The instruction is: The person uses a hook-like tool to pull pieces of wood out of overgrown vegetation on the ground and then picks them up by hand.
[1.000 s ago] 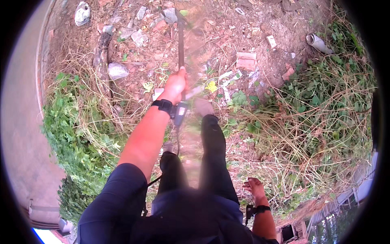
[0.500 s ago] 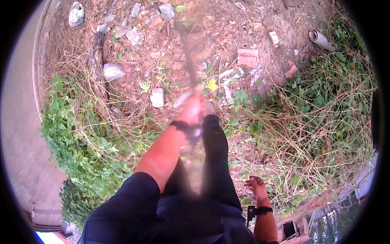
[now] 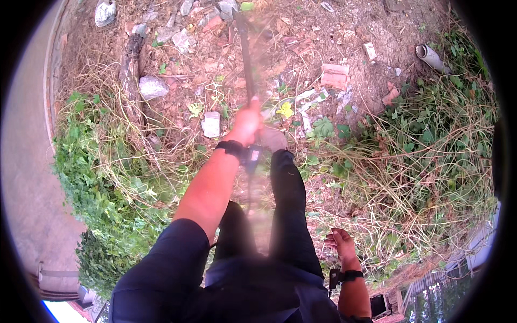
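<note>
My left hand [image 3: 247, 125] is closed around a long dark stick [image 3: 246, 59] in front of my legs. The stick reaches forward over the littered ground, its far end among stones at the top of the view. A thinner dark length shows behind the hand; blur hides how it joins. A dark strap circles the left wrist. Low at my right side hangs my right hand [image 3: 342, 243], its fingers loosely bent and apart, with nothing visible in them. It is nearest to dry vines. A yellow leaf [image 3: 285, 110] and a pale block [image 3: 210, 124] lie on either side of my left hand.
A log [image 3: 131, 75] and a pale rock [image 3: 153, 87] lie at the left. Tangled vines [image 3: 431, 161] cover the right side, with a pale pipe [image 3: 432, 58] at their far edge. A broken brick-coloured tile [image 3: 335, 76] lies ahead. Paving [image 3: 27, 161] runs along the far left.
My left hand has moved a little forward and left with the stick, which shows less blur now. My right hand stays hanging at my side. The ground view has shifted slightly.
</note>
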Available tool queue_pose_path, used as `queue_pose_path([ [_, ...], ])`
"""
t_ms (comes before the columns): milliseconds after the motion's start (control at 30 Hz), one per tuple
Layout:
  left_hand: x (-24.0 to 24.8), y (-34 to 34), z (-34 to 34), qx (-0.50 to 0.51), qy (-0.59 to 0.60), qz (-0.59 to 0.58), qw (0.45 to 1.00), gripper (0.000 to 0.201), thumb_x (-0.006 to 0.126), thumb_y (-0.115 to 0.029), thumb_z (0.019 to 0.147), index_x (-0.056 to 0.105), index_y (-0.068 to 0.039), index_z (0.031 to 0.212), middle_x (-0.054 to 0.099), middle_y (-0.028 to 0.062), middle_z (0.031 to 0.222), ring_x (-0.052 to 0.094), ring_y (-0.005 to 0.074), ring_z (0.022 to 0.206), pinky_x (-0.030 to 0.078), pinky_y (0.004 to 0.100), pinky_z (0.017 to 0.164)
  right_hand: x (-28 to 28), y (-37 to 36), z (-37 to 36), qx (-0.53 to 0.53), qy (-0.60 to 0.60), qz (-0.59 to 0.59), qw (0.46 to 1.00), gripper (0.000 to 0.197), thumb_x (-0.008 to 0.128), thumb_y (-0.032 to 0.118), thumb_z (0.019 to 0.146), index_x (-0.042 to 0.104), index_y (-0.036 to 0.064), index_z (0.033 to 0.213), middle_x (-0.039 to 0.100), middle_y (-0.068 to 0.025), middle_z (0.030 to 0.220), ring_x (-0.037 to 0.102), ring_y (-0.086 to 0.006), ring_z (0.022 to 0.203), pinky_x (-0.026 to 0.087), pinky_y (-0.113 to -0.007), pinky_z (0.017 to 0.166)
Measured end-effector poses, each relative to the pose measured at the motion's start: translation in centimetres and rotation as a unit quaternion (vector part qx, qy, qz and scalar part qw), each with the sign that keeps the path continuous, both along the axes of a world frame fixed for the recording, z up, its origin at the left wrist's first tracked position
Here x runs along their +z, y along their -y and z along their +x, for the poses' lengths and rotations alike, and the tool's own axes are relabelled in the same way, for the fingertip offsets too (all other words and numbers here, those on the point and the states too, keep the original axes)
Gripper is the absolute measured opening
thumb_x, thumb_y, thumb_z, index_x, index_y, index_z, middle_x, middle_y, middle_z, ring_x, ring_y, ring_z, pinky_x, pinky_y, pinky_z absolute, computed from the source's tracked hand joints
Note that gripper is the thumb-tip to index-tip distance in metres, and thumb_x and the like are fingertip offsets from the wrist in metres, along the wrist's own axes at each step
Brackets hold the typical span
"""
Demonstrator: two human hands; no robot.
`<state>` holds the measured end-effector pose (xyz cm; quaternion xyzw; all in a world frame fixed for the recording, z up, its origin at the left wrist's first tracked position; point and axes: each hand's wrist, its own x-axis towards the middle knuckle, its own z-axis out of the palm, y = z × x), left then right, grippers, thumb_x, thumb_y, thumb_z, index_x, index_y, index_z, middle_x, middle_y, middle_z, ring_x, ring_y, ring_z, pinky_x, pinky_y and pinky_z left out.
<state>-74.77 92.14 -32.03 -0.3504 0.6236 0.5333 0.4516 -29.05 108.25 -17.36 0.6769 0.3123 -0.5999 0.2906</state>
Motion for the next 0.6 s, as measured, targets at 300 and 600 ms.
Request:
queue_pose_path([
  [300,2.1,7.9,11.2,-0.236,0.034,-0.047,0.970,0.042,0.045,-0.044,0.098,0.056,-0.004,0.091,0.054,0.0032,0.068,0.052,0.0170,0.061,0.043,0.0353,0.056,0.7,0.0,-2.5,0.055,-0.007,-0.012,0.998,0.032,0.057,0.026,0.093,0.054,0.0037,0.116,0.066,-0.0109,0.094,0.068,-0.0217,0.080,0.052,-0.032,0.075],
  [600,15.3,16.8,18.0,-0.295,0.025,-0.047,0.954,0.049,0.042,-0.044,0.098,0.059,0.001,0.101,0.062,0.0172,0.083,0.060,0.0286,0.085,0.046,0.0413,0.077,1.8,-3.0,-10.1,0.165,-0.068,0.002,0.984,0.033,0.058,0.027,0.092,0.055,0.0042,0.116,0.067,-0.0112,0.093,0.068,-0.0211,0.077,0.052,-0.032,0.070],
])
